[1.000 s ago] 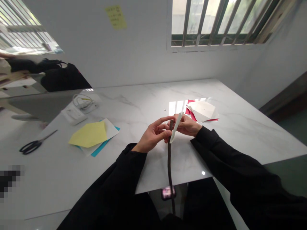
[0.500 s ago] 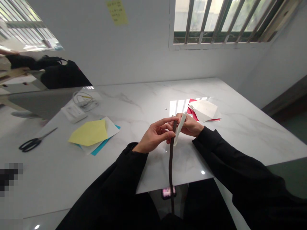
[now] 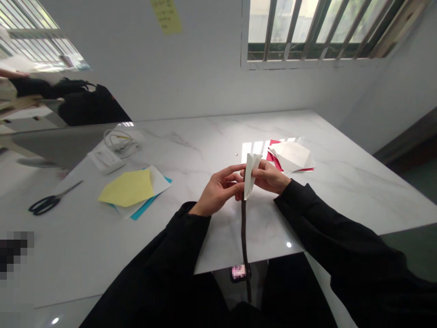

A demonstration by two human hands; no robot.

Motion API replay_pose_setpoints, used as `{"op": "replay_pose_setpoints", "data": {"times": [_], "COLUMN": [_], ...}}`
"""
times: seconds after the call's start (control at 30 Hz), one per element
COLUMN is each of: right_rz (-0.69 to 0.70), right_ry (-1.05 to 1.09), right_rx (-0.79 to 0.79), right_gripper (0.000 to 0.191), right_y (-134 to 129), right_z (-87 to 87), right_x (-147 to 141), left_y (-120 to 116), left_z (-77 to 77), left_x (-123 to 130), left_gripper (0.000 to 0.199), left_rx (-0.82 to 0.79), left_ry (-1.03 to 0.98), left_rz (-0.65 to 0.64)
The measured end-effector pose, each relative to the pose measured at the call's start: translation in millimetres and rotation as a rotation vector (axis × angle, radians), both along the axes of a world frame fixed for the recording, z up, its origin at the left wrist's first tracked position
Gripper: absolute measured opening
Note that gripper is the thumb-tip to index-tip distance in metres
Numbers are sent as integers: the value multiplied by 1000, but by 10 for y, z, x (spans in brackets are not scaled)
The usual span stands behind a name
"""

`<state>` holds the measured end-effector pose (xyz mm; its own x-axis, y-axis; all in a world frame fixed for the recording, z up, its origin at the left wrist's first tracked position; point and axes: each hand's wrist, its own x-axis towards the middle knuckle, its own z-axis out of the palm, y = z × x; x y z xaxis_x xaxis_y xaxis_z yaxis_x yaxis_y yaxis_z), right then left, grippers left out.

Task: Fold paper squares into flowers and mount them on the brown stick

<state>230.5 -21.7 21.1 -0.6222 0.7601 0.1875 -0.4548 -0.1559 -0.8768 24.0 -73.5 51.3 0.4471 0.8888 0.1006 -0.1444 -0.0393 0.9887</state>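
Note:
Both my hands are raised together over the marble tabletop. A folded white paper piece (image 3: 250, 176) stands upright between them, and its lower point ends near my fingers. A long, thin dark brown stem (image 3: 243, 232) hangs down from the pinch, past the table's front edge. The paper hides the stem's top end. My left hand (image 3: 218, 191) grips the stem and paper from the left. My right hand (image 3: 269, 177) pinches the paper from the right.
A marble table (image 3: 205, 136) holds black-handled scissors (image 3: 48, 203), yellow paper (image 3: 126, 188) on white and teal sheets (image 3: 147, 204), and a red-and-white paper stack (image 3: 291, 157). A white box (image 3: 105, 159) and coiled cable (image 3: 121, 143) lie at the back left.
The white paper has gone from a narrow strip beside the stem to a wider folded piece covering the stem's top. My hands have barely moved.

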Motion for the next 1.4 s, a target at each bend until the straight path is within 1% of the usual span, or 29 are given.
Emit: {"op": "replay_pose_setpoints", "data": {"times": [0.17, 0.4, 0.57, 0.8, 0.9, 1.03, 1.1, 1.2, 1.3, 1.4], "right_rz": [-30, -93, -116, -170, -176, -213, -269, -436, -576, -612], "right_ry": [5, -3, 1, 35, 27, 32, 61, 113, 129, 113], "right_rx": [-54, -115, -124, -170, -182, -183, -189, -210, -230, -216], "right_gripper": [42, 42, 41, 40, 36, 31, 30, 30, 34, 36], "right_y": [-26, -4, 12, 45, 69, 127, 176, 262, 324, 348], "right_z": [-22, -69, -92, -139, -159, -191, -207, -220, -222, -222], "right_x": [-56, -91, -109, -151, -161, -156, -136, -82, -35, -22], "left_y": [26, 105, 147, 211, 242, 255, 258, 273, 289, 295], "left_z": [-42, -167, -230, -310, -358, -359, -330, -284, -266, -282], "left_x": [29, 25, 27, 29, 40, 41, 16, -51, -113, -131], "left_gripper": [62, 66, 68, 62, 61, 64, 70, 81, 78, 72], "left_rx": [-5, -21, -55, -117, -154, -189, -224, -256, -242, -215], "left_ry": [-26, -21, -30, -46, -75, -84, -69, -33, 47, 84], "left_rz": [105, 135, 131, 136, 133, 89, 56, 27, -5, -5]}}
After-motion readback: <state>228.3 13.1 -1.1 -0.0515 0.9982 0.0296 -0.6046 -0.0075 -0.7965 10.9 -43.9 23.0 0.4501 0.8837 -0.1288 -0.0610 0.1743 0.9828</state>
